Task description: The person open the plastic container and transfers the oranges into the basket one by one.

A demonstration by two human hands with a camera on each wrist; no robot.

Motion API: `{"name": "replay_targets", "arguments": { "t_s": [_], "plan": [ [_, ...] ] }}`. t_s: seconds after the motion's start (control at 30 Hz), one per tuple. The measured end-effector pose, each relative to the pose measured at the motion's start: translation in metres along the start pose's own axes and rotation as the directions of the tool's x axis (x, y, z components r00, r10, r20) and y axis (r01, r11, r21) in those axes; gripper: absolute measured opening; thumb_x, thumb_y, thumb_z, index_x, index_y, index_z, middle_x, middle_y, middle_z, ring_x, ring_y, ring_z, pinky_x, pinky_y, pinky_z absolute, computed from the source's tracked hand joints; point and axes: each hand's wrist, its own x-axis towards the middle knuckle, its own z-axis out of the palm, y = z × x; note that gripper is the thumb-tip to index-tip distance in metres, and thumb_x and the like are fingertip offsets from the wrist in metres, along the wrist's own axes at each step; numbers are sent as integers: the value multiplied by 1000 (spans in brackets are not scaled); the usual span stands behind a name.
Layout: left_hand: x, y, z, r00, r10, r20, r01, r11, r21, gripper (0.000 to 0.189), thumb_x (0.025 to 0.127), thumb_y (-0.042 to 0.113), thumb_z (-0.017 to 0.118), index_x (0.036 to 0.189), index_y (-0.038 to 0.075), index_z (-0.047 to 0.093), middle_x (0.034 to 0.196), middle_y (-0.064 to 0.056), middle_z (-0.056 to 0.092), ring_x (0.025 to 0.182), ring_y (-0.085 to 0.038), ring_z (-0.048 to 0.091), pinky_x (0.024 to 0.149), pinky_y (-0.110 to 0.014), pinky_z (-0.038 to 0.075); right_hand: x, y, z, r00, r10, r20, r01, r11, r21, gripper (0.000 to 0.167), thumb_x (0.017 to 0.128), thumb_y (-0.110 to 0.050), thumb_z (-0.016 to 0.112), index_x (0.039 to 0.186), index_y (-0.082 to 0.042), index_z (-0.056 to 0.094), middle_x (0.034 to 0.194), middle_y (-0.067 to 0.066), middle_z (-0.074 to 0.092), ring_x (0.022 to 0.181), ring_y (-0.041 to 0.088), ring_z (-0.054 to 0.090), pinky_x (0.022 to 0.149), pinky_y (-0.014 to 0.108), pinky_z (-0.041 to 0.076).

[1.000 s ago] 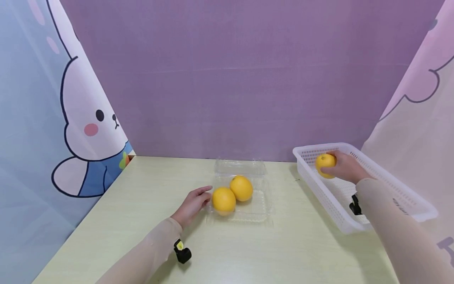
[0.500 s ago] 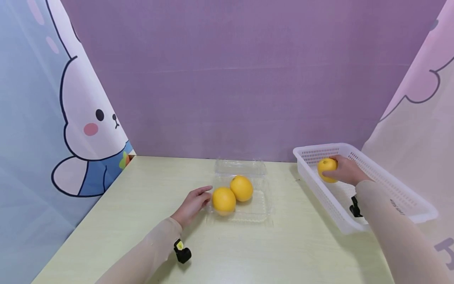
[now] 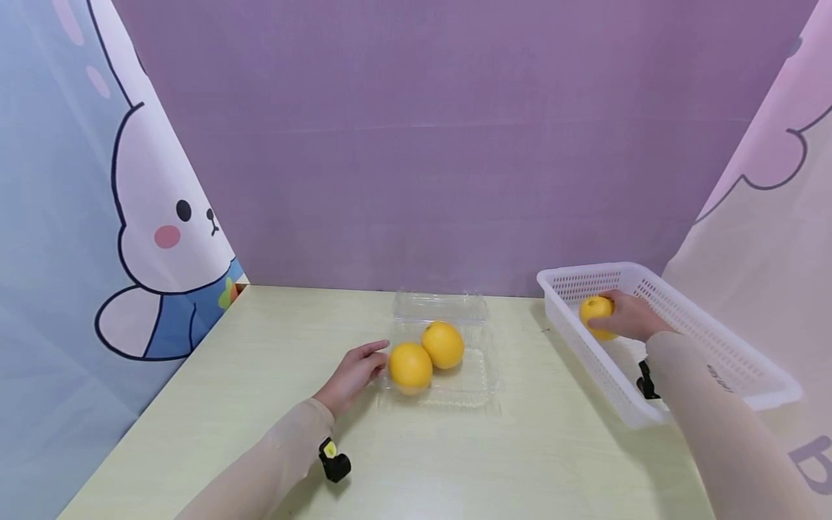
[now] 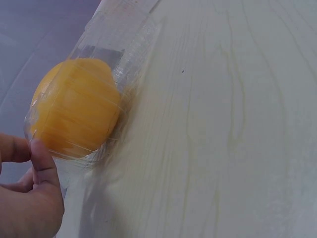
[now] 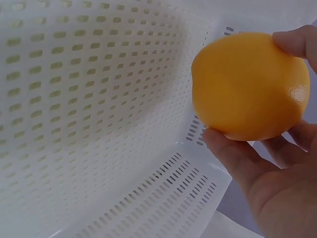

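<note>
My right hand [image 3: 629, 316] grips an orange [image 5: 250, 87] inside the white plastic basket [image 3: 588, 368]; in the right wrist view the thumb and fingers hold its sides, above the perforated floor. At mid-table lies a clear plastic clamshell box [image 3: 477, 379], its lid [image 3: 440, 307] folded back toward the wall. Two oranges sit in its left part, one nearer [image 3: 410, 367] and one behind it [image 3: 443, 344]. My left hand [image 3: 351, 372] pinches the box's left rim between thumb and finger, seen closely in the left wrist view, right beside the nearer orange [image 4: 79, 106].
The pale wooden table [image 3: 273, 325] carries both box and basket. A purple cloth [image 3: 403, 144] hangs behind it, with printed curtains at the left [image 3: 52, 289] and right [image 3: 773, 274]. Each sleeve bears a small black wrist camera, such as the left one [image 3: 335, 464].
Over the last second my right hand has lowered slightly with the orange inside the basket. The left hand, the box and its two oranges stay in place.
</note>
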Motion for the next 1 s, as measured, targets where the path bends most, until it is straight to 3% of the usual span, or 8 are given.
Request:
{"name": "replay_targets", "arguments": {
  "t_s": [0.2,0.43,0.73,1.0],
  "plan": [
    [1,-2,0,1000,10,-1,-10,1000,-5,44,102,8,52,144,-5,48,96,-9,54,81,-19,49,75,-29,44,0,-1,1,999,9,42,-9,1000,-4,71,84,-35,74,130,14,50,104,21,63,86,31,56,74,42,45],
    [0,-1,0,1000,4,-9,-4,1000,2,44,102,9,53,144,-4,48,98,-9,54,84,-20,49,78,-30,45,1,3,3,993,56,108,-55,998,-13,77,85,-44,74,131,12,48,105,18,61,88,29,55,73,40,46],
    [0,-1,-1,1000,12,-7,-12,1000,-10,44,102,9,53,144,-4,48,101,-9,54,88,-20,49,84,-34,44,3,7,6,989,71,130,-71,997,-3,83,84,-45,74,134,14,45,111,23,60,90,31,56,74,41,48],
    [0,0,0,1000,5,-1,-5,1000,-14,44,102,8,52,144,-4,48,99,-10,54,85,-19,49,82,-32,45,2,8,10,986,87,145,-87,996,0,84,84,-50,74,133,13,47,107,21,61,87,30,57,69,38,49]
  ]
}}
